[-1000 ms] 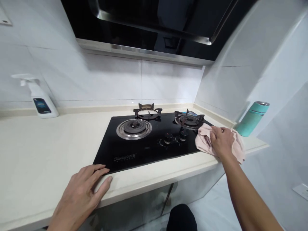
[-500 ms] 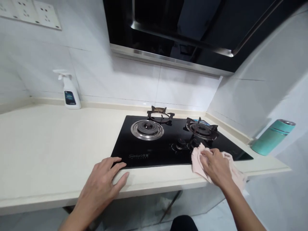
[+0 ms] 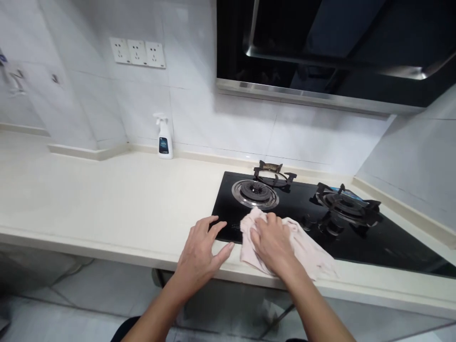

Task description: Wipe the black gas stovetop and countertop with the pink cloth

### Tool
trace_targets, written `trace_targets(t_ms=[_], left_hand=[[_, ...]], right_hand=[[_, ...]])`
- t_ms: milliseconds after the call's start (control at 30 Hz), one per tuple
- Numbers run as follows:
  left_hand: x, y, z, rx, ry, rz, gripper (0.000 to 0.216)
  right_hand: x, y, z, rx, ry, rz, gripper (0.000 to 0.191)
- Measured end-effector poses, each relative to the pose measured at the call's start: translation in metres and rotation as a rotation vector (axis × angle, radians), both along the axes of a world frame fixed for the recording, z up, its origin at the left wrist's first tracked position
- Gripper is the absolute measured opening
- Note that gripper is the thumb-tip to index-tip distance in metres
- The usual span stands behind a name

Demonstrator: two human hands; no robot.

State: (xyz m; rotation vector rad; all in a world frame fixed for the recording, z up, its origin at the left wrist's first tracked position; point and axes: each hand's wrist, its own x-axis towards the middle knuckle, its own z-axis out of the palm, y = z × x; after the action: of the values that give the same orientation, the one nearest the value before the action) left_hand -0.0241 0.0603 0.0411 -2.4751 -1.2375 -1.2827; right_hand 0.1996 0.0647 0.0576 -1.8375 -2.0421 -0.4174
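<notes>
My right hand (image 3: pixel 272 242) presses a pale pink cloth (image 3: pixel 309 254) onto the front edge of the black glass gas stove (image 3: pixel 295 209), its fingers bunched in the fabric. Part of the cloth hangs over the white counter strip in front. My left hand (image 3: pixel 201 247) is beside the stove's front left corner, fingers apart and holding nothing. The left burner (image 3: pixel 255 192) is bare, and its loose pan support (image 3: pixel 274 175) rests behind it. Another pan support (image 3: pixel 345 204) sits over the right burner. Two control knobs lie just right of the cloth.
A white spray bottle (image 3: pixel 165 140) stands against the tiled wall, on the cream counter (image 3: pixel 107 199). Wall sockets (image 3: pixel 137 52) are above it. A black range hood (image 3: pixel 320 47) overhangs the stove. Something flat and blue (image 3: pixel 347 193) lies behind the right burner.
My right hand has carried the cloth leftward along the stove's front edge, from beside the knobs to near the lettering. The view has turned left; the turquoise flask is out of sight.
</notes>
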Motion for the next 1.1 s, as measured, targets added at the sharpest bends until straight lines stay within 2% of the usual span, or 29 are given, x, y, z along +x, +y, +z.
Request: trace_targets(t_ms=[133, 200, 300, 367, 433, 500, 633, 767, 867, 967, 1033, 1100], left_hand=[[-0.001, 0.0, -0.003, 0.022, -0.086, 0.042, 0.045], [-0.001, 0.001, -0.006, 0.051, -0.145, 0.08, 0.044], [-0.005, 0.004, -0.009, 0.068, -0.213, 0.1, 0.041], [-0.009, 0.006, -0.011, 0.051, -0.188, 0.039, 0.042], [-0.011, 0.005, -0.011, 0.032, -0.089, -0.04, 0.051], [-0.011, 0.0, -0.008, 0.02, 0.049, -0.079, 0.065], [0.002, -0.013, 0.003, -0.103, 0.253, -0.036, 0.062], [0.021, -0.01, 0.014, -0.365, 0.352, -0.032, 0.068], [0.036, 0.002, 0.017, -0.423, 0.391, -0.055, 0.069], [0.054, 0.014, 0.018, -0.436, 0.433, -0.101, 0.072], [0.066, 0.02, 0.02, -0.449, 0.46, -0.131, 0.075], [0.077, 0.025, 0.021, -0.45, 0.486, -0.154, 0.075]], right_hand=[[-0.065, 0.015, 0.011, -0.139, 0.097, 0.174, 0.023], [-0.089, 0.016, 0.011, -0.17, 0.136, 0.333, 0.026], [-0.101, 0.012, 0.006, -0.133, 0.142, 0.64, 0.037], [-0.09, 0.006, -0.002, -0.101, 0.138, 0.716, 0.047], [-0.067, 0.0, -0.015, -0.059, 0.131, 0.614, 0.053], [-0.038, -0.005, -0.029, -0.004, 0.11, 0.486, 0.052], [0.013, -0.013, -0.052, 0.104, 0.097, 0.527, 0.048], [0.039, -0.017, -0.051, 0.125, 0.194, 0.566, 0.04], [0.056, -0.013, -0.049, 0.053, 0.345, 0.537, 0.041], [0.077, -0.002, -0.06, 0.091, 0.437, 0.348, 0.049], [0.089, 0.006, -0.074, 0.132, 0.419, 0.215, 0.055], [0.097, 0.013, -0.089, 0.136, 0.364, 0.16, 0.061]])
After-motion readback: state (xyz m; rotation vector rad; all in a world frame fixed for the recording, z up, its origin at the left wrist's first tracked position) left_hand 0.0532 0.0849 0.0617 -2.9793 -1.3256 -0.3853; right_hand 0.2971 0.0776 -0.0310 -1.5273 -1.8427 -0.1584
